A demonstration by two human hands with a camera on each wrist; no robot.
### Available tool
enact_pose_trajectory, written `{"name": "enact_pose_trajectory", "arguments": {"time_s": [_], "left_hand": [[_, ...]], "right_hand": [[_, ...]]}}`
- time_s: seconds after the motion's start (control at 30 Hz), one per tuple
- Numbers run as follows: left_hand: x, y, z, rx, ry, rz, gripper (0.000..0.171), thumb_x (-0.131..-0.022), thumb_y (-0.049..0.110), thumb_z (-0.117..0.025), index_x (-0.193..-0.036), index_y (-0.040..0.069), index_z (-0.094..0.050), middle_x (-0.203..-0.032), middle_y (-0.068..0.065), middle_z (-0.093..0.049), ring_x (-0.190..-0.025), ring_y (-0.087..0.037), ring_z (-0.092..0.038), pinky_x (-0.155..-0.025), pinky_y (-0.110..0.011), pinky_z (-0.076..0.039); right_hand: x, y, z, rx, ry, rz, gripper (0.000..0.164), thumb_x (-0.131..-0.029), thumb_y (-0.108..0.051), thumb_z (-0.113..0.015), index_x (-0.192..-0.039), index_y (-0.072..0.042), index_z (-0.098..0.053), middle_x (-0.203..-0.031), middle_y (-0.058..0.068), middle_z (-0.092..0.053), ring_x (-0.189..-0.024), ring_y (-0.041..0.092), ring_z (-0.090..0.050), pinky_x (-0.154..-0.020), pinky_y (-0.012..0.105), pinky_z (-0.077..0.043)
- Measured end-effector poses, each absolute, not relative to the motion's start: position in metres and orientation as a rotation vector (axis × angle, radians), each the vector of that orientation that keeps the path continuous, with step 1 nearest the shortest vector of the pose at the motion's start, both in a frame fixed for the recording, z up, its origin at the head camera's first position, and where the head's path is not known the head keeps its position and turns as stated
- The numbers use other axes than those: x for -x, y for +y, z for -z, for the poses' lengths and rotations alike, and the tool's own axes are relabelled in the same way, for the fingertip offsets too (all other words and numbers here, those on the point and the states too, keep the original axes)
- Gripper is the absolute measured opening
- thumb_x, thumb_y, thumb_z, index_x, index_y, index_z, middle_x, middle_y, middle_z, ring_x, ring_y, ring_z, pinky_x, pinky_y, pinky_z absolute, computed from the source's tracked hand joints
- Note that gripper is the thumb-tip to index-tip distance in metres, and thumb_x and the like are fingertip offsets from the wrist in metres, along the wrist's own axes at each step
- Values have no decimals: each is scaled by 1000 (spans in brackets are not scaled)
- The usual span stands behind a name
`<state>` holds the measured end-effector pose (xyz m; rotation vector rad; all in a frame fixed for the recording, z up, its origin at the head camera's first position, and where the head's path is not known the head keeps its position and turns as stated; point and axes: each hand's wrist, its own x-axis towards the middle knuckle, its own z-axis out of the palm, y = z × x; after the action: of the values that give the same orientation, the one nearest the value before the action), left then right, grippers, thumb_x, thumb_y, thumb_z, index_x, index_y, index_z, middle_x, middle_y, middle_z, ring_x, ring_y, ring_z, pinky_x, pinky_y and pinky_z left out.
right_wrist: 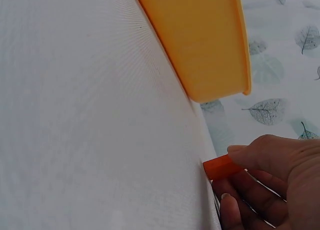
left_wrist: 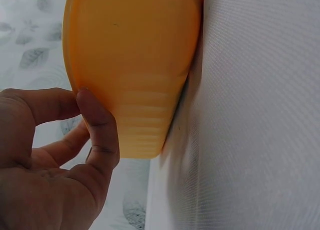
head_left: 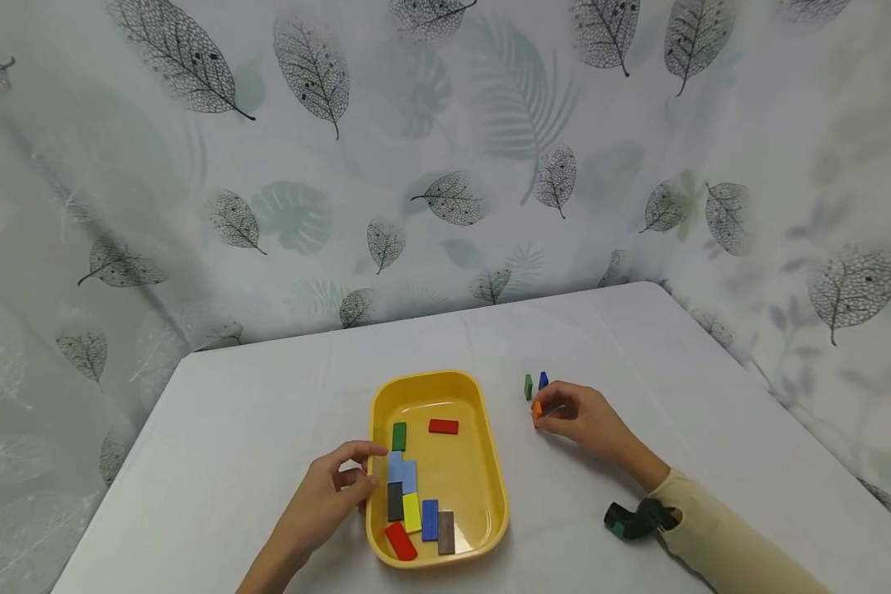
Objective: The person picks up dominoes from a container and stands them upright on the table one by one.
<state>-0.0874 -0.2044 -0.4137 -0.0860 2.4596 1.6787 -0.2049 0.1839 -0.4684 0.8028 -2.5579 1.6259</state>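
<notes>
My left hand pinches the left rim of a yellow plastic tray, thumb and fingertips on either side of the edge in the left wrist view. To the right of the tray, my right hand holds an orange block between thumb and fingers. That block stands on end, its lower end right at the white tabletop. Just beyond it a green block and a blue block stand upright, the blue one partly hidden by my fingers.
Flat blocks lie in the tray, among them a red block, a green block, a yellow block and a brown block. A black strap device sits at my right wrist. Leaf-patterned cloth hangs behind the table.
</notes>
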Motion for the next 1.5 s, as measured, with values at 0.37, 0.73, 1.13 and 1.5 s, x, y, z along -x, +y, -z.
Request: {"name": "enact_pose_trajectory", "arguments": {"time_s": [0.37, 0.73, 1.13, 1.5], "left_hand": [[87, -205, 412, 86, 2459, -1673, 33, -94, 5, -70, -127, 8, -70, -112, -13, -51, -80, -25, -62, -71, -27, -57], [88, -205, 412, 113, 2469, -1669, 33, -94, 4, -71, -126, 9, -71, -112, -12, -51, -79, -25, -63, -72, -28, -58], [88, -204, 410, 100, 2468, -1661, 32, -94, 5, -70, -126, 9, -70, -113, -12, -51, -79, -25, -63, -72, -29, -58], [87, -204, 410, 56, 2447, -1661, 33, -95, 5, -69, -128, 6, -69, -111, -13, -52, -80, -25, -63, -72, -29, -58]], "right_hand": [[203, 185, 463, -778, -2567, -1580, 32, -85, -3, -85, -113, -8, -70, -106, 1, -70, -99, 24, -69, -81, 31, -58], [200, 182, 443, -799, -2481, -1538, 27, -88, -4, -82, -112, -8, -70, -107, 7, -70, -101, 27, -66, -84, 41, -59], [189, 131, 402, -924, -2343, -1693, 27, -90, -6, -81, -115, -6, -69, -110, 5, -69, -100, 38, -65, -83, 38, -60], [182, 60, 393, -1048, -2358, -1733, 28, -91, -9, -78, -117, -5, -69, -110, 8, -70, -102, 28, -68, -88, 44, -58]]}}
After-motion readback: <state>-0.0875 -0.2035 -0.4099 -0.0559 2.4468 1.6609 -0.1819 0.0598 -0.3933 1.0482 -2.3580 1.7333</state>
